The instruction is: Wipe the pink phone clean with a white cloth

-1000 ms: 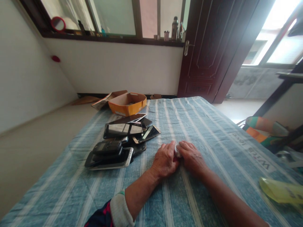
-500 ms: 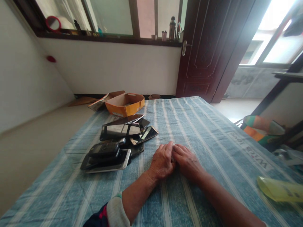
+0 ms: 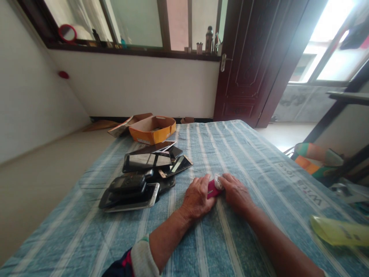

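Note:
Near the middle of the bed, my left hand [image 3: 196, 197] is closed around a small magenta phone [image 3: 212, 189]; pale lettering shows on its face, and its left end is hidden under my fingers. A crumpled white tissue [image 3: 218, 182] is pinched in the fingers of my right hand [image 3: 236, 192] and lies against the phone's right end. To the left of my hands is a heap of phones: a silver-edged phone [image 3: 151, 195], a thick black phone [image 3: 128, 184], a large dark phone [image 3: 147, 161] and a gold-edged phone [image 3: 180, 166].
An open orange cardboard box [image 3: 152, 136] stands at the far left edge of the striped blue bedsheet [image 3: 248, 154], its lid [image 3: 123, 127] beside it. A yellow plastic packet [image 3: 337, 232] lies at right. Beyond are a dark red door [image 3: 250, 57] and a window ledge [image 3: 129, 52].
My right hand has shifted right, away from my left hand, so the magenta phone and white tissue now show between them. The left hand stays nearly in place.

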`<state>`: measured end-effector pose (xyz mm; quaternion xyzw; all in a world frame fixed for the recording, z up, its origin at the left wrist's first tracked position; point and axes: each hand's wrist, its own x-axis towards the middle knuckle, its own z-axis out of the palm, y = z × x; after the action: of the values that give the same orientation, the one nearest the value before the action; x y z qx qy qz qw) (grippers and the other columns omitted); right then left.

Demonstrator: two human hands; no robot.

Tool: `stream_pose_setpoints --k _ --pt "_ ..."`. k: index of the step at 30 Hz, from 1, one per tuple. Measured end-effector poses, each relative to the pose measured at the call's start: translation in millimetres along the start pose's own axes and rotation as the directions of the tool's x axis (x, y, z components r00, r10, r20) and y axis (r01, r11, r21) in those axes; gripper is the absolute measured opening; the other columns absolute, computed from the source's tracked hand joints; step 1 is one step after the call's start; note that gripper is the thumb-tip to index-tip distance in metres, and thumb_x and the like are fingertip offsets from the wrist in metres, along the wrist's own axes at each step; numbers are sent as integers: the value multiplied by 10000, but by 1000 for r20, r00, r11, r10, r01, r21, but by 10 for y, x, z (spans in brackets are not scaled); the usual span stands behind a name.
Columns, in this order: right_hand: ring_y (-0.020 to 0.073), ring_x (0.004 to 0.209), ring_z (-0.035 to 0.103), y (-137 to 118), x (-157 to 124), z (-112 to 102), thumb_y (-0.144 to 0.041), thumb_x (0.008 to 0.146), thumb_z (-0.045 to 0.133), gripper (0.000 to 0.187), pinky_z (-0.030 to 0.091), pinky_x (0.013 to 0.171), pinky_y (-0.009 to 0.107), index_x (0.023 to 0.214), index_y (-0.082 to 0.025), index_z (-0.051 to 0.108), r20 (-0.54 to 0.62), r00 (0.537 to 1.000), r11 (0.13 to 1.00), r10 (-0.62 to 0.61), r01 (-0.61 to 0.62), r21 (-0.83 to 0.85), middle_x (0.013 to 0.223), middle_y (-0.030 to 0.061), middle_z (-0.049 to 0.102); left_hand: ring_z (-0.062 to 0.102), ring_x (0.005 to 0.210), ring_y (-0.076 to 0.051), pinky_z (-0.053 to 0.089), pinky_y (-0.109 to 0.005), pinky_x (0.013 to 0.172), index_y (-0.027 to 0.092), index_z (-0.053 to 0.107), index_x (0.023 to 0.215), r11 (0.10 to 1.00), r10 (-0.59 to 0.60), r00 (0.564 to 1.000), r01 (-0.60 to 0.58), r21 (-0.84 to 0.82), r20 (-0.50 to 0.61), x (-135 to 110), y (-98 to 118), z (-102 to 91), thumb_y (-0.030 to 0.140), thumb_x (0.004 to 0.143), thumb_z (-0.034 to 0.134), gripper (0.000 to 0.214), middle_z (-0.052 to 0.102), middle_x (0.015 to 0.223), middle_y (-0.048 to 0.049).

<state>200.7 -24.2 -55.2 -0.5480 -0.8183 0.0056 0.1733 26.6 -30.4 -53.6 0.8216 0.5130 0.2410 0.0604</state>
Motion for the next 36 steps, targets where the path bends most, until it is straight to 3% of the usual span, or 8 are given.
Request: stream_pose_setpoints --k 6,11,15,20,24,27,30,36 --pt "258 985 516 -17 -15 -109 -124 881 469 302 381 758 326 1095 -245 644 -36 997 980 73 -79 -181 1071 115 588 583 1003 -281 501 -436 913 122 483 1272 1000 -11 1000 11 -4 -1 -4 21 -30 238 718 651 590 642 1086 -112" --pt "213 834 509 -13 -21 -154 -127 866 507 203 347 633 271 964 -220 659 -25 989 961 148 -150 -231 866 80 586 586 981 -283 507 -436 894 93 492 1257 1000 -8 1000 8 -2 -2 1 24 -21 237 717 650 581 645 1062 -123" --pt "192 845 515 -53 -39 -91 -71 861 482 241 379 649 252 926 -219 661 -107 994 994 36 -47 -103 881 59 601 580 998 -295 502 -454 909 87 481 1265 1000 -10 1000 10 -7 -15 0 16 -10 247 722 650 591 642 1091 -130" --pt "186 967 527 -240 -75 -44 -99 915 428 279 448 822 261 1015 -216 661 -230 964 979 -134 165 121 1056 69 603 577 1009 -299 501 -451 916 79 461 1280 999 -6 1000 5 -34 -14 -7 -8 1 233 717 624 606 639 1106 -141" --pt "201 1136 487 -304 -76 -75 -43 819 465 298 435 975 289 999 -187 654 -129 969 941 -211 237 241 1125 78 585 574 1025 -300 495 -459 926 94 425 1319 1000 -6 1000 5 -29 -14 -12 -27 20 195 691 595 659 634 1112 -133" --pt "230 1313 363 -265 -75 -104 -9 690 487 446 362 1095 344 1079 -178 626 -47 964 925 -261 264 274 1226 76 551 571 1028 -301 498 -460 917 102 424 1322 999 -6 1000 6 -37 -1 -12 -35 23 198 690 592 661 632 1119 -130" --pt "232 1386 283 -219 -77 -111 -7 691 471 537 326 1131 373 1188 -178 580 1 954 920 -299 288 266 1302 79 519 563 1046 -303 490 -465 930 103 429 1321 999 -4 1000 4 -42 11 -10 -40 13 192 686 597 663 630 1131 -131" --pt "180 1282 442 -190 -48 -127 17 797 419 424 417 1030 277 1087 -206 634 8 954 931 -300 291 221 1180 58 609 555 1049 -307 481 -467 947 72 448 1311 999 24 999 -22 -49 40 -11 -42 -23 214 680 632 672 625 1146 -148"
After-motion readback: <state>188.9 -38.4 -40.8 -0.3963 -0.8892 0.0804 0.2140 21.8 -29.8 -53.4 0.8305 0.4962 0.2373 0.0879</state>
